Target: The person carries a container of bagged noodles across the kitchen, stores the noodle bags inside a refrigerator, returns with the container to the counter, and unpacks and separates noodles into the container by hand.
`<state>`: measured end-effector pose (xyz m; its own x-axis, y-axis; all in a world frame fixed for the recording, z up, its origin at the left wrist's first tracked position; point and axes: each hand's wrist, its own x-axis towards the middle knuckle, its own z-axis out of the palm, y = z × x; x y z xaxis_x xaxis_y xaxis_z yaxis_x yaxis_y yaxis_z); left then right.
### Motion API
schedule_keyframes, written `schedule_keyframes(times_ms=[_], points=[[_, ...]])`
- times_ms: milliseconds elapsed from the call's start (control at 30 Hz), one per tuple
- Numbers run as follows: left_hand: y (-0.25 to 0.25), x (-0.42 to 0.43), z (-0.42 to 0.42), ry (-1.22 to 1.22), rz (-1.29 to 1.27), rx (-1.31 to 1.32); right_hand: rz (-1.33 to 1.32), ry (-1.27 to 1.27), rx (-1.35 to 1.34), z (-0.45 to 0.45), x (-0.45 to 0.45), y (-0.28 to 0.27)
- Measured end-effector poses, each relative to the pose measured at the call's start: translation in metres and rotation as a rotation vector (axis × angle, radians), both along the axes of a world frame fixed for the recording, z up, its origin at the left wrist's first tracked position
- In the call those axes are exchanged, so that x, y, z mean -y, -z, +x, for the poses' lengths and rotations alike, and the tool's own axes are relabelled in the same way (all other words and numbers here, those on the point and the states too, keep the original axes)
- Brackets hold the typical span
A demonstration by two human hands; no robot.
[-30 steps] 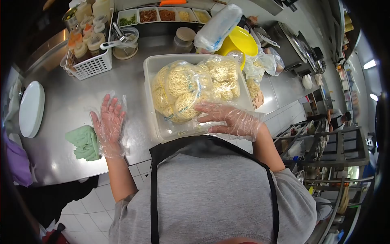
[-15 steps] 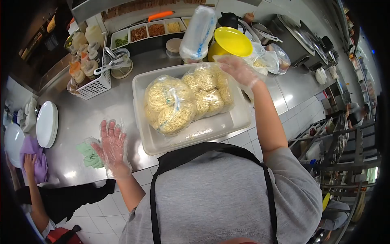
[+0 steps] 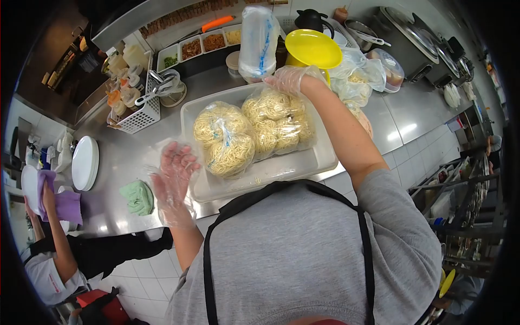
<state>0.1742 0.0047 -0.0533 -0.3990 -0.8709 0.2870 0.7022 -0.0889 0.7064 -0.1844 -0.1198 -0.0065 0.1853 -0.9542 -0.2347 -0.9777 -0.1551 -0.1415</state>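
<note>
Gloved hands are being held apart around the noodle tub.
Nearer, the left hand (image 3: 176, 176) is being kept open, fingers slightly curled, beside the tub (image 3: 298, 167); contact cannot be told. Two noodle bags (image 3: 226, 149) are being held inside the tub. Farther off, the right hand (image 3: 290, 80) is being brought to the foot of the plastic roll (image 3: 258, 46), the bags now being left unheld. Its fingertips are being blurred by glove film, so its grip cannot be told.
</note>
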Motion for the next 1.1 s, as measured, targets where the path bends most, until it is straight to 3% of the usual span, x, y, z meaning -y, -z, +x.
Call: schedule_keyframes(times_ms=[67,233,567,633,667,733,833,967,1033,1100], points=[[-0.005,-0.009,-0.005,-0.027,-0.018,0.175,0.016,0.069,0.026,0.0,0.004,0.008],[-0.012,-0.017,-0.009,-0.103,-0.019,0.212,0.031,0.021,-0.13,0.009,-0.01,-0.004],[-0.022,-0.022,-0.015,-0.143,-0.002,0.249,0.087,-0.081,0.052,-0.01,-0.055,-0.036],[-0.023,-0.018,-0.02,-0.123,0.007,0.254,0.276,0.291,0.781,-0.02,-0.061,-0.023],[-0.024,-0.015,-0.023,-0.105,0.01,0.256,0.273,0.305,0.789,-0.026,-0.052,-0.002],[-0.024,-0.011,-0.027,-0.081,-0.006,0.276,0.228,0.02,0.254,-0.037,-0.032,0.027],[-0.018,-0.003,-0.027,0.001,-0.057,0.263,0.321,0.011,0.253,-0.023,-0.05,-0.006],[-0.016,-0.001,-0.025,0.043,-0.04,0.226,0.342,0.011,0.304,-0.031,-0.052,0.006],[-0.019,-0.003,-0.027,0.039,-0.026,0.222,0.171,-0.1,0.52,-0.033,-0.065,0.002],[-0.021,-0.001,-0.027,0.029,-0.017,0.239,0.035,-0.16,0.547,-0.026,-0.079,-0.015]])
